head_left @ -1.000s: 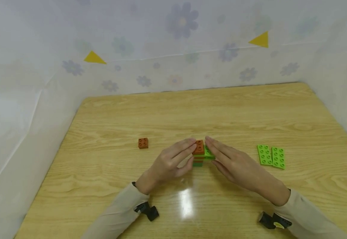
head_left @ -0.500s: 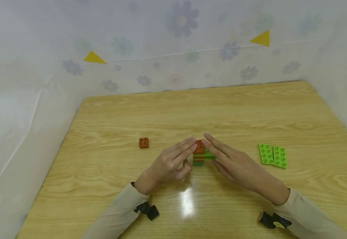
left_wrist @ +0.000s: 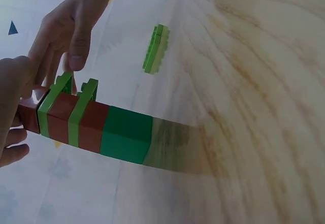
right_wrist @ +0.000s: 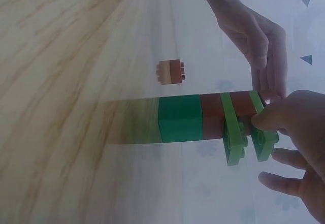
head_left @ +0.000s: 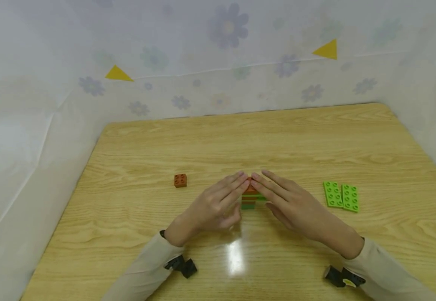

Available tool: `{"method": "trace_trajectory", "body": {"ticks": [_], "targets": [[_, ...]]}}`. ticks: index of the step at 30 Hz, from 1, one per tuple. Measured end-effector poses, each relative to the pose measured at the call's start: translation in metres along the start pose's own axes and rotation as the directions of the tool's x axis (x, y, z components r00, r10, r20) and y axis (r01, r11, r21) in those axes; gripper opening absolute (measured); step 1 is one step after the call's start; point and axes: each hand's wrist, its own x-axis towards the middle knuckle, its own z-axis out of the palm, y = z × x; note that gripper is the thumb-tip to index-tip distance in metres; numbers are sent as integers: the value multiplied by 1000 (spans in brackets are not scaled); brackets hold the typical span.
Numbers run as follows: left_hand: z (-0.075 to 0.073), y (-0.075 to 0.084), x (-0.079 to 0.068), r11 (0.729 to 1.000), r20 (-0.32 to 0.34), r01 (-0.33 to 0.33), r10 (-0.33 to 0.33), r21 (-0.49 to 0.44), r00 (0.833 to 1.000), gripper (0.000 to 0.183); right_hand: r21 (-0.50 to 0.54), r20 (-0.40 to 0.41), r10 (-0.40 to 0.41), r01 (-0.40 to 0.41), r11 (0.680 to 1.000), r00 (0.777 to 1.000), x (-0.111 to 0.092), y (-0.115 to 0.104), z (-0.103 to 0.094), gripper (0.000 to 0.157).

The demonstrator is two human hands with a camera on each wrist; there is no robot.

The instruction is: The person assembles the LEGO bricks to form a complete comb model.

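A tower of toy building bricks stands upright on the wooden table (head_left: 218, 146), with a dark green brick (left_wrist: 127, 135) at its foot. Above that, brown bricks alternate with two light green plates (right_wrist: 233, 132), which jut out to the right side. My left hand (head_left: 216, 205) slants in from the left, its straight fingertips on the brown top brick (head_left: 251, 189). From the other side my right hand (head_left: 297, 205) lays its extended fingertips on the same brick, partly covering it. The right thumb overlaps the upper plate in the right wrist view.
A loose brown brick (head_left: 180, 180) sits left of the tower. Two light green plates, a left one (head_left: 332, 194) and a right one (head_left: 350, 198), lie side by side to the right. A white flowered sheet (head_left: 188, 50) surrounds the table.
My right fingertips have shifted left onto the top brick and spread a little, now close to the left fingertips. The left hand has hardly moved; the loose pieces stay put.
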Motion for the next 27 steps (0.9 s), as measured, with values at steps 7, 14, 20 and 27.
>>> {"method": "trace_trajectory", "body": {"ticks": [7,14,20,27], "targets": [[-25,7,10,998,288,55,-55,9,956,72,-20,-43,-52,52,998,998,1,0,1,46],[-35,9,15,996,429,86,-69,-22,901,75,5,-18,-41,41,999,999,2,-1,-1,46],[-29,7,12,997,389,64,-41,-47,920,77,31,-18,-15,16,999,1000,0,-3,-1,46],[-23,3,7,995,291,56,-31,-78,956,76,57,-73,-38,42,997,997,3,-1,3,44]]}}
